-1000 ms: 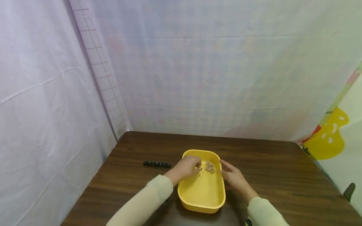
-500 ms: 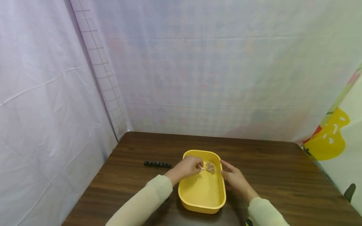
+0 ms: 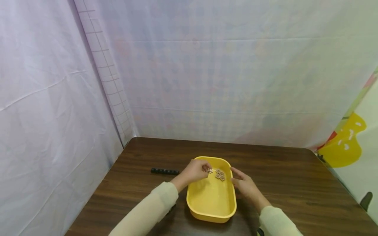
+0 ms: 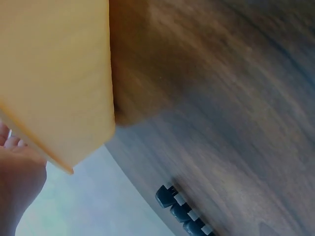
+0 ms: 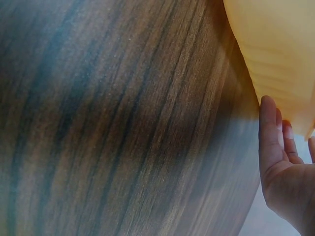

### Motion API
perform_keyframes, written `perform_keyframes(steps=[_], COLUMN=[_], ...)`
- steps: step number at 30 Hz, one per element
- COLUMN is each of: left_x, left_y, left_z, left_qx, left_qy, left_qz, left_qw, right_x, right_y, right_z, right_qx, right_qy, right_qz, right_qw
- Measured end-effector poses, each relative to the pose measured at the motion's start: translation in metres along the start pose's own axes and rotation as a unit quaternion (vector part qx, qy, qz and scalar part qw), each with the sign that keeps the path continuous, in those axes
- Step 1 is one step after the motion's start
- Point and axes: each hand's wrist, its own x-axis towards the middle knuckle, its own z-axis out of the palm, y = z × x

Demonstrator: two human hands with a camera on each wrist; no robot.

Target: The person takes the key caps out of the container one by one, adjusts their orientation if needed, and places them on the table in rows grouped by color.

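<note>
A yellow plastic bin (image 3: pixel 211 200) stands on the table, with several small square light-brown pieces (image 3: pixel 220 175) lying loosely near its far right side. Over the bin's far left part, my left hand (image 3: pixel 196 170) pinches another small brown piece (image 3: pixel 210 171), its markings too small to read. My right hand (image 3: pixel 246 188) holds the bin's right side, thumb at the rim and fingers along the outer wall. Part of the left hand (image 4: pixel 22 167) shows past the bin's rim in the left wrist view. In the right wrist view, the fingers (image 5: pixel 268 128) touch the outer wall.
A black segmented strip (image 3: pixel 164 171) lies on the dark wooden table (image 3: pixel 280 173), left of the bin. Something dark (image 3: pixel 171 209) is partly hidden beside the left sleeve. Pale curtains (image 3: pixel 206 82) hang behind and to the left.
My left hand has risen slightly and moved toward the bin's far side, carrying the small brown piece. The right hand stays at the rim, and the other pieces lie where they were.
</note>
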Motion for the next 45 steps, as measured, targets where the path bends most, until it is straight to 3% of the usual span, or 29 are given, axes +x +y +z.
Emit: perform_keyframes(steps=[12, 16, 22, 27, 34, 39, 45], left_x=[-0.012, -0.02, -0.04, -0.061, -0.085, -0.093, -0.094], left_y=[-0.007, -0.012, -0.034, -0.059, -0.085, -0.09, -0.093], left_z=[-0.014, -0.025, -0.048, -0.062, -0.063, -0.059, -0.055], left_qx=[-0.06, -0.067, -0.07, -0.057, -0.048, -0.055, -0.011], left_qy=[0.013, 0.037, 0.092, 0.103, 0.063, 0.028, 0.018], left_qz=[-0.033, -0.039, -0.03, -0.044, -0.065, -0.075, -0.063], left_qw=[0.9976, 0.9963, 0.9928, 0.9921, 0.9948, 0.9953, 0.9978], right_x=[0.0, 0.001, 0.001, 0.001, 0.001, 0.0, 0.0], right_y=[0.001, 0.002, 0.003, 0.002, 0.001, 0.001, 0.0], right_z=[0.0, 0.0, 0.0, 0.001, 0.001, 0.0, -0.001], right_qx=[0.005, 0.005, 0.002, -0.001, 0.006, 0.01, -0.003], right_qy=[-0.002, -0.002, -0.003, -0.002, -0.003, -0.002, -0.003], right_qz=[-0.005, -0.003, -0.007, -0.005, -0.012, -0.009, -0.006], right_qw=[1.0, 1.0, 1.0, 1.0, 0.9999, 0.9999, 1.0])
